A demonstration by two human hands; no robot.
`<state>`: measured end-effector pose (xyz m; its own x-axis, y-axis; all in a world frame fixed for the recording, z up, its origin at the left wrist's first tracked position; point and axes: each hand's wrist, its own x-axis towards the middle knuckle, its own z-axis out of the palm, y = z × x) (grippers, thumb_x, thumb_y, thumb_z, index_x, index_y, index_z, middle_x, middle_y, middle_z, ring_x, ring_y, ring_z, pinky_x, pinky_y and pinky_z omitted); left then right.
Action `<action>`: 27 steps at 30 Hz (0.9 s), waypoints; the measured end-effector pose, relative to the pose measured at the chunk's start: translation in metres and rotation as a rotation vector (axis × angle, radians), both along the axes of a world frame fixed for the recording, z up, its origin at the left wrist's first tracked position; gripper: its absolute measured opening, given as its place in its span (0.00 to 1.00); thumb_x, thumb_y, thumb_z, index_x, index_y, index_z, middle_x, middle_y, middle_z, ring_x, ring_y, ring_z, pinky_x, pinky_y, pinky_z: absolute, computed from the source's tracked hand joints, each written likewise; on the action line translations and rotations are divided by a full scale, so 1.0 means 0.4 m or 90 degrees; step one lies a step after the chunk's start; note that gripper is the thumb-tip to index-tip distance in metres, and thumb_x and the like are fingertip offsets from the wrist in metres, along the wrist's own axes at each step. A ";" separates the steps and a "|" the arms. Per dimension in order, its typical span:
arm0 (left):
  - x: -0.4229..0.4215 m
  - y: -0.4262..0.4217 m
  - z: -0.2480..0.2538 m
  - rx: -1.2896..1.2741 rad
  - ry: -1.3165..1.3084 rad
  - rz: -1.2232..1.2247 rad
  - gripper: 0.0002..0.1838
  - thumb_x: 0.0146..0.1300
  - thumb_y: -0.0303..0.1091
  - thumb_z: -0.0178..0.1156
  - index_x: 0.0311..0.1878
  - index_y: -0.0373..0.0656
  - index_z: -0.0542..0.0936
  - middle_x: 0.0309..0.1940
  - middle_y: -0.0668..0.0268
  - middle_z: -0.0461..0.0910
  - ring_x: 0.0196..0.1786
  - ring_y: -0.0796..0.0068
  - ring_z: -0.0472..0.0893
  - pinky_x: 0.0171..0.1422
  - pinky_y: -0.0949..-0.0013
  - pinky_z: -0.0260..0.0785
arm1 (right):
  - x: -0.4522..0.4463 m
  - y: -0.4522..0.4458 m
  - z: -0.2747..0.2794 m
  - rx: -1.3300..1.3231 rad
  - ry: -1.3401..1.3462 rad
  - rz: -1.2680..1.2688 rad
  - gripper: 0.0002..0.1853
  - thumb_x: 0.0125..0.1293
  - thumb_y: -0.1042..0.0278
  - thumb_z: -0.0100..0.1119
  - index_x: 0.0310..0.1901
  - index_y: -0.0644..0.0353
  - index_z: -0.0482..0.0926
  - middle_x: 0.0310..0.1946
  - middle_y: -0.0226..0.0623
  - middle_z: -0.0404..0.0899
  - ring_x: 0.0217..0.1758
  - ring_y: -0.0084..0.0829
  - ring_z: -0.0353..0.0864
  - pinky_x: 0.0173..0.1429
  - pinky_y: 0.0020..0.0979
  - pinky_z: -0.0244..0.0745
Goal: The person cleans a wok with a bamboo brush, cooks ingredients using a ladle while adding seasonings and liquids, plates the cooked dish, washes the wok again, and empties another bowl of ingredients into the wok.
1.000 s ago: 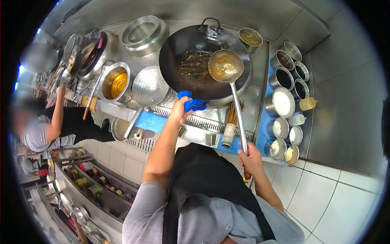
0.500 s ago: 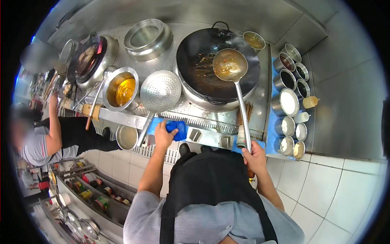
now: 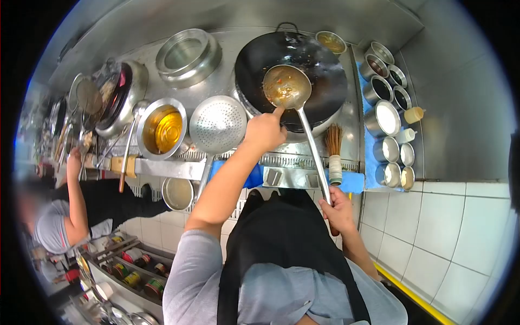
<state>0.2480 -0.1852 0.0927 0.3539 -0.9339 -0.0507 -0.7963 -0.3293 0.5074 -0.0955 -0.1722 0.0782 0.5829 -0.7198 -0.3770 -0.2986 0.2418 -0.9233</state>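
Note:
My right hand [image 3: 339, 209] is wrapped round the lower end of the handle of a long metal ladle [image 3: 310, 142]. The ladle's bowl holds brownish sauce [image 3: 287, 88] with small red bits, and is above the dark wok [image 3: 327, 70]. My left hand [image 3: 265, 131] is at the wok's near edge, its index finger stretched out to the rim of the ladle bowl; nothing shows in its grasp. Whether the fingertip touches the sauce is unclear. A blue cloth [image 3: 253, 176] lies on the stove's front ledge, partly behind my left forearm.
Left of the wok lie a perforated strainer [image 3: 218, 123] and a pot of yellow oil [image 3: 143, 130]. A bamboo brush [image 3: 335, 165] stands right of the ladle handle. Several seasoning containers [image 3: 385, 119] line the right side. Another person [image 3: 59, 216] works at the left.
My left hand has let go of the blue cloth and moved up to the ladle bowl. The ladle bowl has shifted left over the wok, still in my right hand.

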 end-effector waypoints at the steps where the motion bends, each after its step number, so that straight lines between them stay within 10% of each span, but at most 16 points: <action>1: -0.004 0.000 -0.001 -0.021 0.087 0.001 0.39 0.62 0.43 0.66 0.75 0.37 0.71 0.30 0.55 0.87 0.38 0.60 0.89 0.48 0.56 0.81 | -0.001 -0.005 -0.017 0.024 -0.001 -0.008 0.18 0.72 0.77 0.65 0.61 0.65 0.75 0.27 0.25 0.77 0.20 0.13 0.71 0.24 0.21 0.67; 5: -0.020 -0.010 -0.022 -0.193 1.208 0.020 0.40 0.75 0.65 0.51 0.72 0.37 0.73 0.56 0.56 0.85 0.56 0.65 0.83 0.64 0.59 0.74 | -0.006 -0.056 -0.072 0.089 0.004 -0.015 0.17 0.73 0.78 0.63 0.61 0.65 0.75 0.26 0.25 0.77 0.19 0.15 0.71 0.23 0.22 0.66; 6: -0.035 -0.012 0.000 -0.240 1.245 0.004 0.48 0.75 0.75 0.38 0.73 0.37 0.72 0.68 0.51 0.77 0.66 0.61 0.77 0.71 0.55 0.70 | -0.009 -0.078 -0.080 0.098 -0.004 -0.017 0.17 0.73 0.78 0.63 0.61 0.65 0.75 0.26 0.25 0.76 0.19 0.15 0.71 0.23 0.22 0.66; 16: -0.243 -0.008 0.459 -0.564 1.002 -0.642 0.55 0.68 0.83 0.43 0.60 0.31 0.84 0.71 0.19 0.62 0.75 0.19 0.64 0.76 0.25 0.57 | 0.120 -0.662 -0.061 -0.171 0.098 -0.074 0.13 0.71 0.71 0.65 0.53 0.65 0.77 0.23 0.30 0.77 0.19 0.22 0.76 0.24 0.27 0.70; 21: -0.363 -0.025 0.514 -0.774 0.924 -0.510 0.50 0.62 0.79 0.58 0.55 0.32 0.87 0.58 0.12 0.73 0.60 0.10 0.75 0.64 0.18 0.65 | 0.333 -1.078 -0.100 -0.393 0.176 0.019 0.30 0.60 0.65 0.65 0.64 0.69 0.76 0.28 0.40 0.82 0.24 0.32 0.81 0.36 0.34 0.77; 27: -0.238 0.041 0.501 -0.673 0.746 -0.436 0.51 0.67 0.82 0.46 0.55 0.34 0.87 0.67 0.22 0.68 0.72 0.22 0.69 0.73 0.27 0.61 | 0.405 -1.206 0.002 -0.308 0.337 0.234 0.34 0.56 0.72 0.62 0.69 0.63 0.76 0.34 0.47 0.85 0.35 0.39 0.85 0.44 0.38 0.80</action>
<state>0.1528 -0.1688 0.2931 0.1332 -0.6832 0.7180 0.2862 0.7201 0.6321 0.0665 -0.6546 0.0791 0.6453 -0.6714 -0.3645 -0.7085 -0.3474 -0.6143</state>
